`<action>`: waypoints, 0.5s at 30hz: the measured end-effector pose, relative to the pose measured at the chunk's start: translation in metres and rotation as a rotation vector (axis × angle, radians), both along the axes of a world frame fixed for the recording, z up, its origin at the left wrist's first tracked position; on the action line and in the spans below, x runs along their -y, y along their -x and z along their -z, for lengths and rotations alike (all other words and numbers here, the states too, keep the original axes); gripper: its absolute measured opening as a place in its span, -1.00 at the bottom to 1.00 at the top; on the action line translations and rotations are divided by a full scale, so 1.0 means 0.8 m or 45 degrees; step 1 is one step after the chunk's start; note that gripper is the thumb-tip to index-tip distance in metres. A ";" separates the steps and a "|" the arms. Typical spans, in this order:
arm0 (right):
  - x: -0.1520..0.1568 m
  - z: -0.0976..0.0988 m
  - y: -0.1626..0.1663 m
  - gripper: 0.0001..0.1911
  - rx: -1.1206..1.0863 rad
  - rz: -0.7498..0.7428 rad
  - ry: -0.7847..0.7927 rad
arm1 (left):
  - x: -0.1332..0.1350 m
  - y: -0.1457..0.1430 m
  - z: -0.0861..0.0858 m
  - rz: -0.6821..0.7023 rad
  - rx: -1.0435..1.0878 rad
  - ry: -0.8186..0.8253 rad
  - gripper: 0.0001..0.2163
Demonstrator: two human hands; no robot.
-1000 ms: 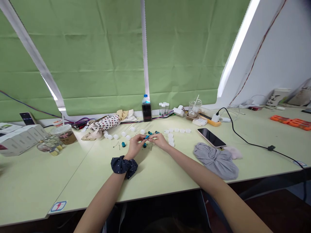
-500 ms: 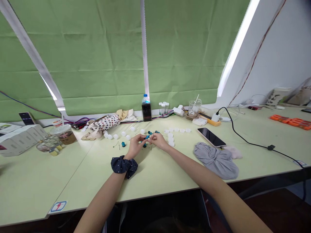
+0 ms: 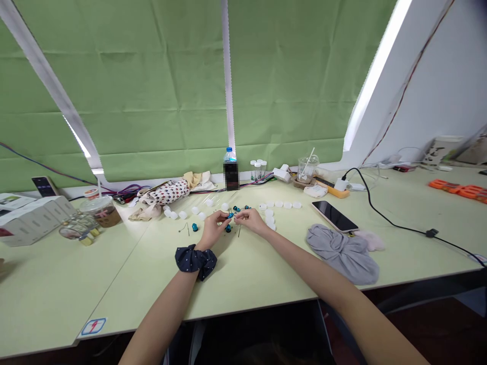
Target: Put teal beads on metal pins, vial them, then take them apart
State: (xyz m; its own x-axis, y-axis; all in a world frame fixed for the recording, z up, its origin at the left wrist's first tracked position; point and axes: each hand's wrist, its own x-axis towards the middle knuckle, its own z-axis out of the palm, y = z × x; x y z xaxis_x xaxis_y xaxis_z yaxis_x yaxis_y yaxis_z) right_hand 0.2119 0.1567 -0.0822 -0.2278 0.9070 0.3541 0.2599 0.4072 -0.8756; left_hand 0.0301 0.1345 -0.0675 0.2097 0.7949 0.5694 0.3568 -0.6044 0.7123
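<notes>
My left hand, with a dark dotted scrunchie at its wrist, pinches a small teal-blue part. Close against it, my right hand has thumb and fingertips pressed together; whatever they grip is too small to make out. Below the fingers, a similar teal piece lies on the table, and another teal piece is to the left of my left hand. More teal pieces lie just beyond my fingertips. Thin metal tools rest at the left, and a short thin rod is beneath my right hand.
White caps form an angled row at the right; others lie at the left. Behind stand a bottle and small capped vials. A phone, grey cloth, black cable and drink cup are on the table.
The whole view has shifted slightly, so things appear a little further right. My fingertips have parted a little; the teal-blue part stays in my left hand.
</notes>
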 end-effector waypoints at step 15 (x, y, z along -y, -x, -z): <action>-0.011 0.015 -0.012 -0.85 0.572 0.284 -0.054 | -0.020 0.012 0.016 -0.615 -0.425 -0.222 -0.90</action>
